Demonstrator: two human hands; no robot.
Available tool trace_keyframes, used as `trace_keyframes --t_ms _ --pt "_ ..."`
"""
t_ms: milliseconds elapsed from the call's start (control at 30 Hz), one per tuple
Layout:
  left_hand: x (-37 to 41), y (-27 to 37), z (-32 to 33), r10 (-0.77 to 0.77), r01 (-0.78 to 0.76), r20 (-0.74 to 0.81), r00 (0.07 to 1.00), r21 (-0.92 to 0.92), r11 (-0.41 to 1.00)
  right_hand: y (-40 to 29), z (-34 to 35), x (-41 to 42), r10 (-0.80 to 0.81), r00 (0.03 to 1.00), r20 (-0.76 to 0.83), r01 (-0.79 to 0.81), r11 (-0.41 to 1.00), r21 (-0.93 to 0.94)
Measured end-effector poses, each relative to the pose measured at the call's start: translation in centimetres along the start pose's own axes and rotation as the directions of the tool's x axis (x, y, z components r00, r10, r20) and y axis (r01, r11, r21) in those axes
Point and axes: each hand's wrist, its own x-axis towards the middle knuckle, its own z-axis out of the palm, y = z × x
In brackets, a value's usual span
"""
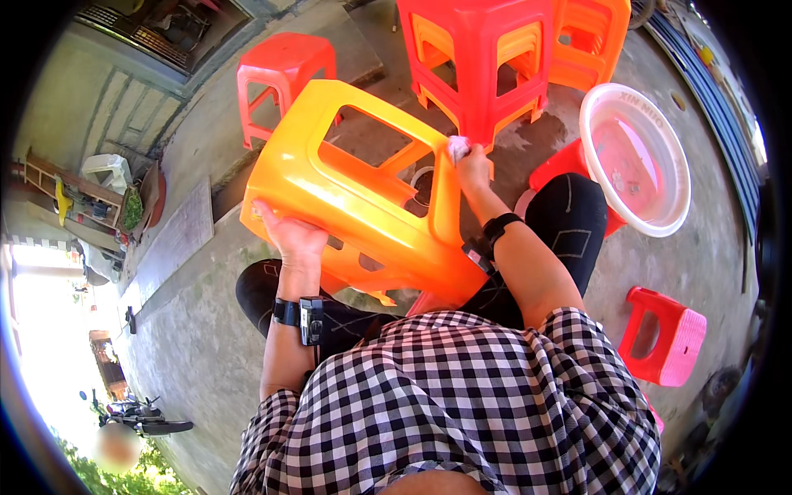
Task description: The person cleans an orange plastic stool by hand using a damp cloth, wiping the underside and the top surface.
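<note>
A yellow-orange plastic stool (291, 154) lies tilted on its side across my lap. My left hand (294, 232) supports it near the seat end, palm against the plastic and thumb along the edge. In my right hand (472, 167) is a bunched, pale cloth (458, 148), pressed to the far leg of the stool. A white plastic basin (677, 179) with water in it rests to the right on a red support (563, 162), beside my right knee.
Ahead stand a stack of red and orange stools (473, 62), another orange stack (594, 37) and a single red stool (284, 59). A small red stool (659, 337) is at the right. A motorcycle (145, 417) stands at the lower left, and long blue strips (711, 105) lie along the right.
</note>
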Motion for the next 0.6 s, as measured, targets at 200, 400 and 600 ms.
trace_keyframes --t_ms 200,400,600 --pt "1.2 -0.7 -0.8 0.115 -0.116 0.100 0.988 -0.001 0.993 -2.5 -2.4 -0.3 -0.140 0.973 -0.185 0.096 0.969 -0.228" --pt "2.6 -1.7 -3.2 0.100 -0.089 0.206 0.974 -0.061 0.994 -0.9 -2.2 0.8 -0.006 0.994 -0.110 -0.020 0.971 -0.238" --pt "3.2 -3.3 -4.5 0.103 -0.098 0.122 0.987 -0.050 0.994 -1.1 0.3 3.5 -0.177 0.979 -0.100 0.200 0.928 0.314"
